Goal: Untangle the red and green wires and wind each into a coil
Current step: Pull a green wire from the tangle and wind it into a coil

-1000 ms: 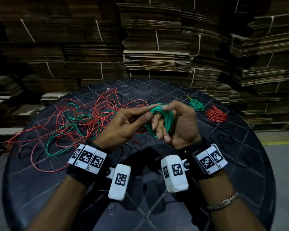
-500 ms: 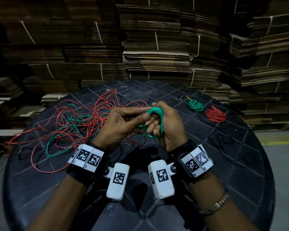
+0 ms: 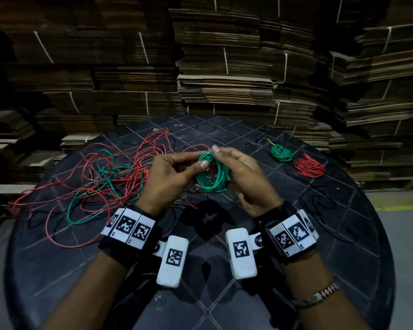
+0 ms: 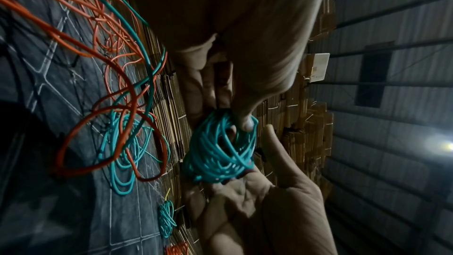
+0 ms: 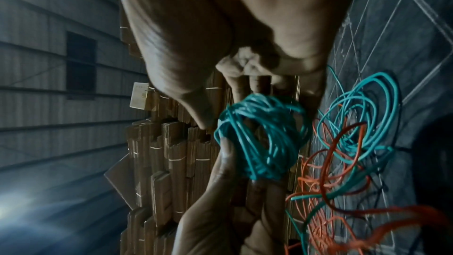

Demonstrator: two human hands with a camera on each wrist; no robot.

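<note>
Pinching green coil (image 3: pixel 212 172), both hands' fingers (image 4: pixel 246 123) clamp it; only head view shows red coil (image 3: pixel 309 166).

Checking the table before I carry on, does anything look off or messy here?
Only the loose tangle of red and green wires sprawled across the round black table; one red strand hangs over its edge. The small green coil and red coil lie tidy.

A warehouse or storeroom; tied stacks of flattened cardboard (image 3: pixel 224 55) behind a dark round table (image 3: pixel 343 222)
</note>
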